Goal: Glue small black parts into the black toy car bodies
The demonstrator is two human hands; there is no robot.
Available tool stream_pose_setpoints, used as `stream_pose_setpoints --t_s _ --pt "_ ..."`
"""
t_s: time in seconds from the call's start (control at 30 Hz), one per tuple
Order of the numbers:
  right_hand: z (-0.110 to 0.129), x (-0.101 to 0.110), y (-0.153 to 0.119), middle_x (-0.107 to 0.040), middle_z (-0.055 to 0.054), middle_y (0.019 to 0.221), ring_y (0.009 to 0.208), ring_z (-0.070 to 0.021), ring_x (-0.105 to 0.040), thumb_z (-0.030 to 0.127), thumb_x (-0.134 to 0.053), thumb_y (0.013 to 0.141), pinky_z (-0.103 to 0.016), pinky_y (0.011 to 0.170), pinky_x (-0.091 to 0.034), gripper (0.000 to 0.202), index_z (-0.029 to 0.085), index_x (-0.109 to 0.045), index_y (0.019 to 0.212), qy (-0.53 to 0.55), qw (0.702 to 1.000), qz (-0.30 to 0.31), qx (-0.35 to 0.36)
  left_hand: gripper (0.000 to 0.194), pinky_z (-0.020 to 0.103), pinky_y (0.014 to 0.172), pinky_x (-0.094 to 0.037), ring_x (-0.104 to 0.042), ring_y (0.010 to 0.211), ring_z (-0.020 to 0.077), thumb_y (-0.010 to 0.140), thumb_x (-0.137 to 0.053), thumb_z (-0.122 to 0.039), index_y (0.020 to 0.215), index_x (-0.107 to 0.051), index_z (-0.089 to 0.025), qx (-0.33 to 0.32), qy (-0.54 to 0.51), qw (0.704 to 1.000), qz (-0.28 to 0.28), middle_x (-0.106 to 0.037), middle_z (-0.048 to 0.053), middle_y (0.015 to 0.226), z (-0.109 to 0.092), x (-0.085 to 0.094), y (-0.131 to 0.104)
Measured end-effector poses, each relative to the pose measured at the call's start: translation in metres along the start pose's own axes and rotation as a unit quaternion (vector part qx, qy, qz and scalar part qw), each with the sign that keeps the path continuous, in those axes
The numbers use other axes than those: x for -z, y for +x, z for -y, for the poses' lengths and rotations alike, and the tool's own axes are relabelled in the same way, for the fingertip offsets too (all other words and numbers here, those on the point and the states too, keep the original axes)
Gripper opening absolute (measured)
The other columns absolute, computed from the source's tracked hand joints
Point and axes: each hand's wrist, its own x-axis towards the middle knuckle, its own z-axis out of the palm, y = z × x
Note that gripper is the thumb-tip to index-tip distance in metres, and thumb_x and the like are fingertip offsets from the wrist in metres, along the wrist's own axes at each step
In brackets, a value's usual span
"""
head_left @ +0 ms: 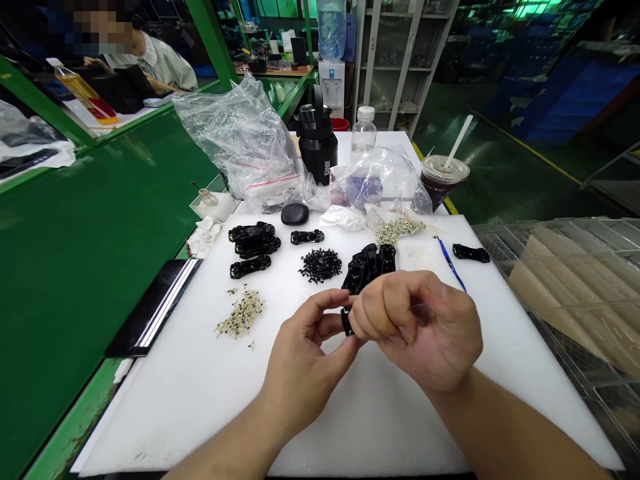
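Note:
Over the white board, my left hand (310, 353) pinches a small black toy car chassis (346, 321) between thumb and fingers. My right hand (420, 327) is curled closed against its right end, covering much of it; what those fingers grip is hidden. Just behind the hands lies a heap of black chassis (364, 267). To its left are a pile of tiny black parts (321, 265) and a single chassis (307, 237). More chassis are stacked (254, 240) at the left, above a scatter of small pale-and-black pieces (241, 315).
A blue pen-like tool (451, 264) and a lone chassis (471, 253) lie at right. Behind stand plastic bags (245, 140), a black flask (319, 143), a clear bottle (364, 133) and a drink cup (443, 183). A dark tablet (153, 310) lies left; clear trays (575, 287) sit right.

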Motion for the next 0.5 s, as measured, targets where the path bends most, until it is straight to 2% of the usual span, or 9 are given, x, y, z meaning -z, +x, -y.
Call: stream_pose_setpoints --t_s 0.13,0.2,0.27,0.33,0.37,0.43,0.5 --pt "-0.003 -0.002 -0.003 -0.035 0.002 0.050 0.048 -0.0124 -0.033 0.047 -0.045 0.095 -0.029 0.050 -0.030 0.050 0.020 -0.039 0.053 -0.049 0.999 0.005 -0.008 0.038 0.029 0.082 -0.058 -0.071 0.090 0.0183 0.077 -0.073 -0.020 0.112 -0.059 -0.023 -0.008 0.036 0.999 -0.004 -0.073 0.002 0.097 -0.001 0.000 0.001" --pt "-0.002 0.001 -0.002 -0.041 0.001 0.057 0.054 -0.0132 -0.038 0.053 -0.047 0.096 -0.030 0.055 -0.032 0.051 0.019 -0.044 0.058 -0.095 0.994 0.034 -0.048 0.036 0.030 0.081 -0.058 -0.071 0.086 0.0183 0.077 -0.070 -0.017 0.111 -0.061 -0.024 -0.009 0.078 0.997 0.002 -0.072 0.000 0.089 -0.001 0.000 0.003" --pt "0.005 0.010 0.003 -0.045 0.000 0.063 0.057 -0.0135 -0.041 0.062 -0.047 0.095 -0.029 0.056 -0.034 0.052 0.018 -0.052 0.067 -0.130 0.984 0.091 -0.083 0.033 0.032 0.081 -0.057 -0.071 0.083 0.0191 0.078 -0.070 -0.019 0.110 -0.062 -0.024 0.001 0.121 0.993 0.004 -0.072 -0.001 0.083 -0.001 0.002 0.006" --pt "0.017 0.027 0.011 -0.046 0.001 0.064 0.055 -0.0133 -0.042 0.067 -0.045 0.093 -0.028 0.054 -0.034 0.053 0.019 -0.055 0.075 -0.145 0.981 0.105 -0.068 0.031 0.036 0.084 -0.056 -0.071 0.085 0.0205 0.081 -0.070 -0.028 0.111 -0.061 -0.025 0.013 0.161 0.987 -0.006 -0.073 0.000 0.085 -0.001 0.006 0.009" --pt "0.023 0.038 0.015 -0.045 0.002 0.062 0.054 -0.0131 -0.042 0.066 -0.046 0.093 -0.028 0.054 -0.035 0.050 0.020 -0.055 0.076 -0.157 0.984 0.071 -0.038 0.033 0.037 0.086 -0.054 -0.070 0.087 0.0208 0.081 -0.070 -0.032 0.112 -0.060 -0.026 0.012 0.181 0.983 -0.012 -0.074 0.001 0.089 -0.002 0.010 0.009" --pt "0.034 0.065 0.023 -0.045 0.003 0.064 0.056 -0.0126 -0.043 0.055 -0.054 0.092 -0.027 0.056 -0.037 0.037 0.021 -0.053 0.077 -0.226 0.972 -0.056 0.021 0.038 0.039 0.087 -0.053 -0.068 0.088 0.0209 0.081 -0.071 -0.038 0.116 -0.060 -0.027 -0.005 0.229 0.973 -0.018 -0.073 0.003 0.098 -0.005 0.022 0.009" --pt "0.039 0.094 0.031 -0.045 0.004 0.065 0.059 -0.0126 -0.044 0.044 -0.061 0.088 -0.026 0.059 -0.037 0.029 0.021 -0.050 0.074 -0.343 0.918 -0.185 0.069 0.043 0.037 0.080 -0.055 -0.065 0.085 0.0211 0.080 -0.071 -0.042 0.119 -0.061 -0.028 -0.028 0.298 0.954 -0.008 -0.071 0.004 0.103 -0.008 0.038 0.005"
